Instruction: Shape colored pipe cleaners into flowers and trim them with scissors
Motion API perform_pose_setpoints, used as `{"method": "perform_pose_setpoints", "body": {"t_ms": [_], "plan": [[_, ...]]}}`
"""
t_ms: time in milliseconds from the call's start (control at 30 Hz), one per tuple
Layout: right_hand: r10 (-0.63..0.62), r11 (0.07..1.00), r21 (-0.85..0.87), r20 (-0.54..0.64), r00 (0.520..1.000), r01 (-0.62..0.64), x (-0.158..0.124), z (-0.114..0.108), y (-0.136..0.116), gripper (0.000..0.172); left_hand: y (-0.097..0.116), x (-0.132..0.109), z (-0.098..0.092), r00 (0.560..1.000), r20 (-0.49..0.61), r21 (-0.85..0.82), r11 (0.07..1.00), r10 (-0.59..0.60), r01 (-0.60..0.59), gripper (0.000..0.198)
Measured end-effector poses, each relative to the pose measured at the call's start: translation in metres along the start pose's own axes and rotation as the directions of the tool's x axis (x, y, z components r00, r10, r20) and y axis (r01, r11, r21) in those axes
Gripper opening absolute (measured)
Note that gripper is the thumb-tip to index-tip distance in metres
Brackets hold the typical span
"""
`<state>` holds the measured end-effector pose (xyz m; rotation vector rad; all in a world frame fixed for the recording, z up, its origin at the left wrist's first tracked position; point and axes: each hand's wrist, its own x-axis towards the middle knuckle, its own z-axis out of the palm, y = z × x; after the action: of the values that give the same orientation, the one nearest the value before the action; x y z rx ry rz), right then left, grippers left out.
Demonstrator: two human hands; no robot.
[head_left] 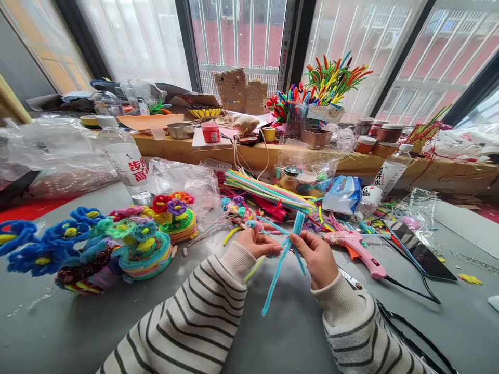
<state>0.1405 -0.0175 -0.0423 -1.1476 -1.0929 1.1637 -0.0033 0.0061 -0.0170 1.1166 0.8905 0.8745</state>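
Observation:
Over the grey tabletop, my right hand (pixel 317 257) pinches a bundle of light blue pipe cleaners (pixel 298 224) between thumb and fingers. The bundle stands upright, and one long strand (pixel 274 284) hangs down toward me. My left hand (pixel 255 241) is beside it with fingers closed at the crossing strands, apparently gripping one light blue pipe cleaner; its fingertips partly hide the hold. A pink hot glue gun (pixel 364 254) lies to the right of my right hand. Loose pipe cleaners (pixel 268 189) in several colours are heaped just beyond both hands.
Blue pipe-cleaner flowers (pixel 70 231) and a round multicoloured pot (pixel 146 254) stand at left. A water bottle (pixel 125 161) rises behind them. A dark phone (pixel 423 252) and the glue gun's black cord (pixel 413 293) lie at right. Jars and craft supplies crowd the window ledge (pixel 171 148).

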Motion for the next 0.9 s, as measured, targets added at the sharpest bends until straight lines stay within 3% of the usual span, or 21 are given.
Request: {"method": "perform_pose_setpoints", "body": {"t_ms": [233,400,533,767,900], "plan": [[0.046,0.996,0.076,0.084,0.995,-0.053,0.0,-0.001,-0.003,0.021,-0.003,0.002,0.0,0.99,0.128,0.064,0.997,-0.061,0.053,0.05],[0.049,0.998,-0.046,0.236,0.971,-0.04,-0.002,-0.002,-0.017,0.021,0.0,0.002,-0.003,1.0,0.028,-0.061,0.998,-0.006,0.008,0.056],[0.031,0.984,-0.174,0.312,0.95,0.025,-0.005,0.002,-0.022,0.019,0.004,0.0,-0.003,0.999,-0.028,-0.004,0.999,0.046,-0.046,0.056],[0.004,0.95,-0.293,0.357,0.934,0.108,-0.005,0.0,-0.021,0.024,0.003,0.0,-0.003,0.995,-0.077,0.061,0.996,0.067,-0.062,0.048],[-0.015,0.955,-0.28,0.276,0.961,0.095,0.0,-0.006,-0.016,0.04,0.005,-0.001,-0.001,0.999,-0.047,0.072,0.997,-0.016,0.019,0.054]]}}
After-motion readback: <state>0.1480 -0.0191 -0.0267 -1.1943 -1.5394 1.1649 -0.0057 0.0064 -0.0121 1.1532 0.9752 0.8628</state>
